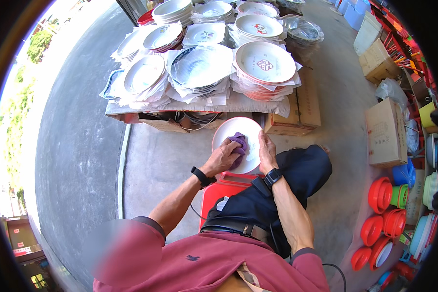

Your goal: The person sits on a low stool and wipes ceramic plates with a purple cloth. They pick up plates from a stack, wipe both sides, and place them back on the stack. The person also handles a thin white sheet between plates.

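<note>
A white plate (226, 128) with a thin red rim is held up over my lap, its inside facing me. A crumpled purple cloth (238, 146) is bunched under the fingers of my left hand (224, 157), pressed on the middle of the plate. My right hand (267, 151) grips the plate's right edge; its fingers partly pass out of sight behind the rim. Part of a printed mark shows on the plate beside the cloth. Below the plate, a red plastic surface (219, 193) lies next to my dark trousers.
Ahead, a low table (241, 104) bears several stacks of plates with paper between them, among them a stack with a red emblem (265, 65). Cardboard boxes (295, 109) stand under and beside it. To the right are a carton (386, 131), red plastic basins (380, 195) and shelved goods.
</note>
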{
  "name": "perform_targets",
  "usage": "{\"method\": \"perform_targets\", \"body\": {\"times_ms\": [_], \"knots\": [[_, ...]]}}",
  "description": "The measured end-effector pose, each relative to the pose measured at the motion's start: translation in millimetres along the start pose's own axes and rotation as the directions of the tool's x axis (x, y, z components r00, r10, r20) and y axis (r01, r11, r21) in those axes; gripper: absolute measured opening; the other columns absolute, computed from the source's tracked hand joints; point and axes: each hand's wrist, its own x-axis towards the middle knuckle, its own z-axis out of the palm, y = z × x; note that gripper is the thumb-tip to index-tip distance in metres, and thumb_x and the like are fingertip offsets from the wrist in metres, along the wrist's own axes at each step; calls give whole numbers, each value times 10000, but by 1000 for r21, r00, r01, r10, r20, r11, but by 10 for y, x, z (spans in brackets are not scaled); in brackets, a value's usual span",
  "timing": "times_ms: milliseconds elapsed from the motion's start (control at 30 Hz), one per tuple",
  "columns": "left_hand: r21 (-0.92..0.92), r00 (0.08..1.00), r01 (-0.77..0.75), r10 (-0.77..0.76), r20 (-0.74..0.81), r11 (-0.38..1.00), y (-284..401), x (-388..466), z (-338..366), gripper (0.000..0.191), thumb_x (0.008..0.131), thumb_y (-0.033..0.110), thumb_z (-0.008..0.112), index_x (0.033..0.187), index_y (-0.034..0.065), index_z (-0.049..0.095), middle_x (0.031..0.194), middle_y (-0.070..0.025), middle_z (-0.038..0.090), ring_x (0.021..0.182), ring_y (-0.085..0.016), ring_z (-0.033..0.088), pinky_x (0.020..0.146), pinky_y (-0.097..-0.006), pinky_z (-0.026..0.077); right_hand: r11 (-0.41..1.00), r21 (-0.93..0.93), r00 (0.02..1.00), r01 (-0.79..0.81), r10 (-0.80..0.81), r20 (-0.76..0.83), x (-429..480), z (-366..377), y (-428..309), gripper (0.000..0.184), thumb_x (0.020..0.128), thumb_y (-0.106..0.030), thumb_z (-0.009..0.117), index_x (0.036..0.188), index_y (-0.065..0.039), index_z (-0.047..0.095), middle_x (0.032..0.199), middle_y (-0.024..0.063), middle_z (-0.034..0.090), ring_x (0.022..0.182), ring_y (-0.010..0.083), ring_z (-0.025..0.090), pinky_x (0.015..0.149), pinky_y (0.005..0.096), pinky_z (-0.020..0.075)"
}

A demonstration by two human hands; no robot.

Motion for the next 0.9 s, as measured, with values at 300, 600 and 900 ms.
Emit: {"method": "perform_targets", "body": {"times_ms": [300, 600, 900], "knots": [[-522, 798, 408, -571, -196, 749, -37, -175, -816, 468, 1019, 412, 611, 886, -29, 688, 738, -6, 642, 650, -62, 550, 576, -256, 468, 978, 206, 997, -17, 33, -76, 38, -71, -7, 501, 1052, -433, 581, 1312, -5, 595, 1185, 77, 659, 1079, 155, 602, 941, 328, 494], [-524, 794, 535, -606, 45, 663, 0, -399, -755, 571, 1044, 496, 547, 1019, -27, 775, 820, -42, 736, 706, -80, 654, 629, -257, 533, 978, 207, 1000, -5, 1, 21, -56, -18, -113, 473, 1042, -427, 607, 1282, -20, 621, 1144, 63, 676, 1023, 134, 615, 896, 296, 512], [-396, 822, 568, -520, 233, 721, -142, -459, -782, 493, 1030, 449, 560, 1097, -2, 749, 935, -21, 725, 796, -87, 644, 733, -262, 534, 1000, 13, 987, 23, -25, 156, -76, 95, -259, 492, 1057, -444, 576, 1274, -7, 639, 1115, 57, 673, 1023, 114, 591, 890, 287, 498]]}}
